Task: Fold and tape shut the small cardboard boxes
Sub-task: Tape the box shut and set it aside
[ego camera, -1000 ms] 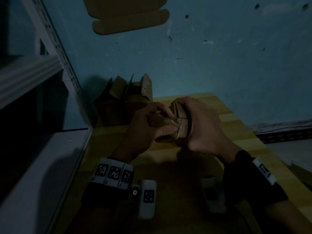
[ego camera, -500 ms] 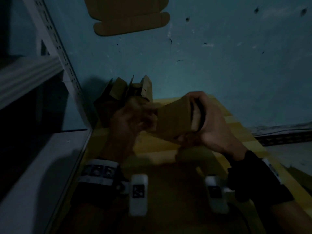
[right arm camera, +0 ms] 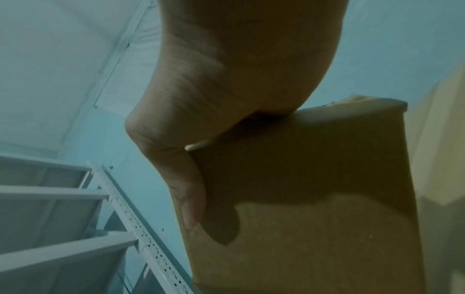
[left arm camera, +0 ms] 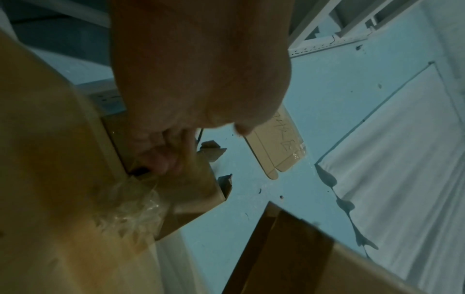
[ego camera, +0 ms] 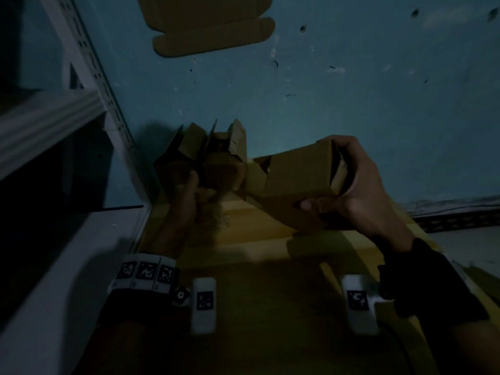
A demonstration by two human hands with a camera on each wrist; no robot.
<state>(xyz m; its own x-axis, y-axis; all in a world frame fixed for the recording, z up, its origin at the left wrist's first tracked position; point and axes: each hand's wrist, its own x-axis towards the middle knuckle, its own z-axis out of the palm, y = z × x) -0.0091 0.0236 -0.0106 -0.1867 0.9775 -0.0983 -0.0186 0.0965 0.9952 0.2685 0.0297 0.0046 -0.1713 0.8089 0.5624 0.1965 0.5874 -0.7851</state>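
A: Where is the box [ego camera: 295, 180]?

B: Above the wooden table [ego camera: 254, 231], lifted and tilted, in the right hand [ego camera: 362, 190]. The thumb lies along its near face and the fingers curl over the far end, so the hand is clamped round it. The right wrist view confirms this: thumb [right arm camera: 191, 199] flat against the cardboard, palm against the top edge.

A: Is that box closed?

B: At the end nearest the right palm the flaps look folded in, with a dark gap between them. On the opposite end a flap juts toward the left. Whether tape is on it I cannot tell; the room is dim.

A: And the left hand [ego camera: 189, 193]?

B: It reaches toward the pile of open boxes [ego camera: 205, 155] standing against the blue wall [ego camera: 351, 90], beside the white shelving [ego camera: 89, 77]. In the head view it is blurred. The left wrist view shows its fingers [left arm camera: 161, 155] bunched together, tips against a cardboard edge, with crumpled clear tape [left arm camera: 133, 202] just below them. Whether the fingers pinch the tape or the cardboard, I cannot tell.

A: Anything else?

B: A flat, unfolded carton [ego camera: 211, 25] is fixed to the wall above. Both wrists carry black bands with printed markers and a white camera unit.
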